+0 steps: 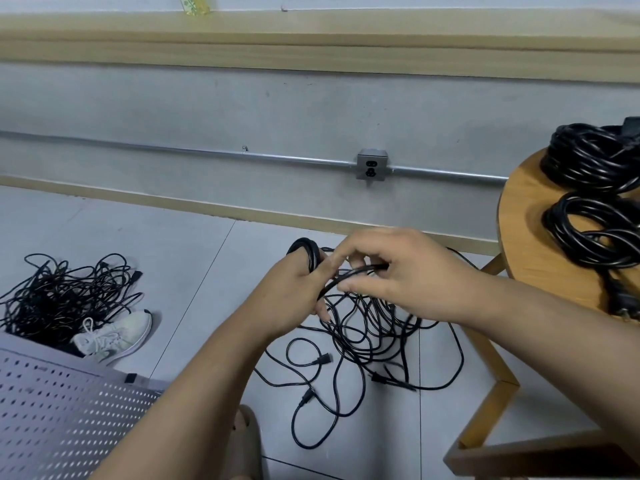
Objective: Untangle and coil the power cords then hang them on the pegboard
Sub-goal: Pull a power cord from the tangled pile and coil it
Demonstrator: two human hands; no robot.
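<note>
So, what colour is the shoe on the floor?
The laced sports shoe is white, seen in the head view.

Black half-wound cord (312, 257) dead centre; loose tangle (363, 327) at six o'clock; coiled bundles (588, 157) at three; grey pegboard (52, 410) at eight.

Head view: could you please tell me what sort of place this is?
Probably a workshop or storeroom: a wall socket on exposed metal conduit, a pegboard, and coiled cords on a table.
</note>
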